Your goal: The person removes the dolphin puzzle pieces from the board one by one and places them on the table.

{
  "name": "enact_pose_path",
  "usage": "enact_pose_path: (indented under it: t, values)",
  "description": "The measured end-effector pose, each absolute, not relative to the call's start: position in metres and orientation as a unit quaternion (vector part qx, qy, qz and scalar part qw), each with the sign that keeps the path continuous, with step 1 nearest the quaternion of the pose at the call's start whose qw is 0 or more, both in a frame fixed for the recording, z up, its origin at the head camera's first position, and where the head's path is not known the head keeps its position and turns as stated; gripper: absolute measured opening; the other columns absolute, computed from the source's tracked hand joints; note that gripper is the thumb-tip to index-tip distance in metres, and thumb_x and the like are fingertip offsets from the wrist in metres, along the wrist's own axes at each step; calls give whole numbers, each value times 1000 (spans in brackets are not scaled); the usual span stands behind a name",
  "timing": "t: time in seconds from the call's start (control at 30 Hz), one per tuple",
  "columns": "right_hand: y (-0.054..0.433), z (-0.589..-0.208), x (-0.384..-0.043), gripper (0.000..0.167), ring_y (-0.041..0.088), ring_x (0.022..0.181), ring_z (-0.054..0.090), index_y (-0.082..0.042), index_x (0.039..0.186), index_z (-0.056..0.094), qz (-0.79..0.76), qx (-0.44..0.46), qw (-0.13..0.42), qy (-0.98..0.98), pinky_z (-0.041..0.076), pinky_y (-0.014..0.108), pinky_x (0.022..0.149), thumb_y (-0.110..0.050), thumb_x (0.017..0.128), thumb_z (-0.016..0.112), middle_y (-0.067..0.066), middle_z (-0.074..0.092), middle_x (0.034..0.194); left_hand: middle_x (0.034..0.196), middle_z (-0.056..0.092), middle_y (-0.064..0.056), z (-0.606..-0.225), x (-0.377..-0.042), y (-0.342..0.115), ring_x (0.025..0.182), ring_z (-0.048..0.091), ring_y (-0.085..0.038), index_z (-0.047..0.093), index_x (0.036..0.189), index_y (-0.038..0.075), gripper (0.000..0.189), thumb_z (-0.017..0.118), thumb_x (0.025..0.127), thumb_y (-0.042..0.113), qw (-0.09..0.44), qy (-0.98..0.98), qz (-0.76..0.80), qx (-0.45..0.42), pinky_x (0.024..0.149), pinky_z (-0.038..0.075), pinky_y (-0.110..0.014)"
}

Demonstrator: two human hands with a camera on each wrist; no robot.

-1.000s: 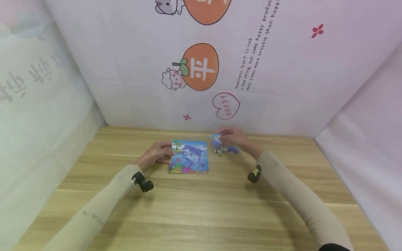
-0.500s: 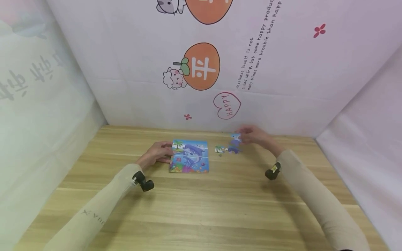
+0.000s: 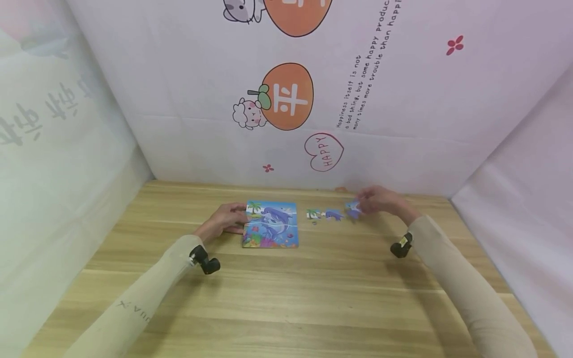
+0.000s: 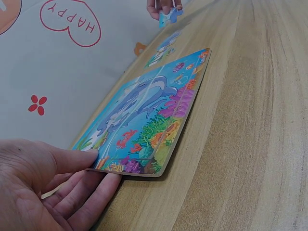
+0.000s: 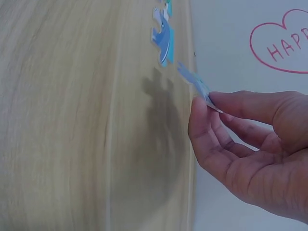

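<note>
While the left hand (image 3: 224, 218) grips the left edge of the board (image 3: 270, 223), thumb on top and fingers low at the rim, the right hand (image 3: 378, 200) pinches a piece (image 3: 352, 210) between thumb and forefinger. The board lies on the worktop (image 3: 286, 298); to its right lie the palm piece (image 3: 313, 214) and the dolphin piece (image 3: 333, 215), close together, though whether interlocked cannot be told. In the right wrist view, the pinched piece is tilted above the worktop, its shadow (image 5: 161, 110) falling below it. Good handling calls for a light pinch near the piece's border, leaving its tabs free; for levelling it before contact; for keeping it clear of the dolphin piece; and for steady, gentle left-hand pressure, lest the board slide.
</note>
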State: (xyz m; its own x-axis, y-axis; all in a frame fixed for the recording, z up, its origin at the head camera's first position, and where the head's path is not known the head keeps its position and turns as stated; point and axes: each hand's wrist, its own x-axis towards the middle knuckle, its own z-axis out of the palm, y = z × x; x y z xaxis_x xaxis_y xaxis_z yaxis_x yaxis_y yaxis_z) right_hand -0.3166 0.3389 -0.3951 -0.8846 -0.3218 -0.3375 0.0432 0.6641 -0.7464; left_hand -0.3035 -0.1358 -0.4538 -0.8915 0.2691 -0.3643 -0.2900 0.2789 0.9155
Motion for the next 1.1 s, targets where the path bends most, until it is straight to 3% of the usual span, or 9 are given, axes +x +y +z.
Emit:
enact_pose_path:
  t: [0.2, 0.43, 0.63, 0.83, 1.1]
  values:
    - [341, -402, -315, 46, 25, 100, 69, 21, 139, 47, -409, -70, 242, 877, 62, 44, 100, 2, 97, 57, 32, 66, 120, 137, 60, -29, -454, -304, -136, 79, 71, -11, 35, 160, -2, 66, 66, 101, 4, 233, 766, 600, -10, 72, 68, -25]
    - [335, -414, -310, 34, 17, 83, 70, 22, 122, 55, -395, -70, 192, 896, 68, 36, 82, 7, 93, 63, 28, 69, 102, 142, 57, -30, -456, -305, -136, 85, 72, -12, 35, 160, -2, 67, 66, 102, 6, 234, 768, 596, -3, 73, 68, -25]
    - [327, -422, -309, 30, 17, 76, 69, 24, 116, 56, -393, -54, 161, 904, 69, 33, 75, 12, 89, 64, 29, 68, 99, 139, 59, -29, -457, -307, -136, 82, 71, -12, 35, 160, -1, 67, 67, 101, 5, 233, 764, 601, -8, 73, 68, -25]
    - [324, -425, -310, 24, 22, 74, 73, 22, 108, 60, -355, -59, 139, 923, 70, 39, 75, 8, 91, 69, 32, 71, 98, 141, 57, -30, -458, -306, -136, 86, 72, -12, 33, 160, -3, 68, 66, 102, 6, 234, 768, 597, -1, 73, 68, -26]
    - [325, -432, -312, 20, 25, 79, 70, 15, 103, 64, -318, -70, 115, 938, 68, 39, 75, 1, 92, 74, 25, 72, 94, 142, 57, -30, -457, -305, -136, 86, 72, -14, 35, 160, -2, 67, 66, 101, 5, 238, 765, 599, -9, 73, 68, -25]
